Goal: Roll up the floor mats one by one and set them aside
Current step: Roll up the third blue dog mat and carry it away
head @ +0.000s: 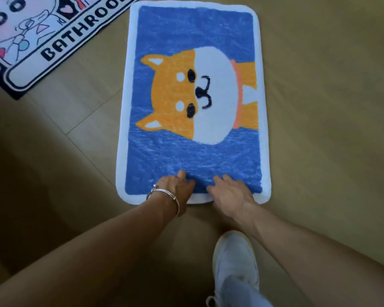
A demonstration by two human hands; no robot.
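Two hands are pressing the six o'clock hem of the blue dog mat (193, 156), which is lying flat toward twelve: right hand (230, 192) spread, left hand (175, 187) unclear. Bathroom mat (60, 41) is waiting at ten o'clock. Uneven first tuck is risking a crooked, loose roll.

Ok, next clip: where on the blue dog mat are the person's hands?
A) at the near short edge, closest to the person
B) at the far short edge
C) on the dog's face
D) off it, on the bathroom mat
A: the left hand and the right hand both touch the near short edge of the blue dog mat, which lies flat, not yet rolled.
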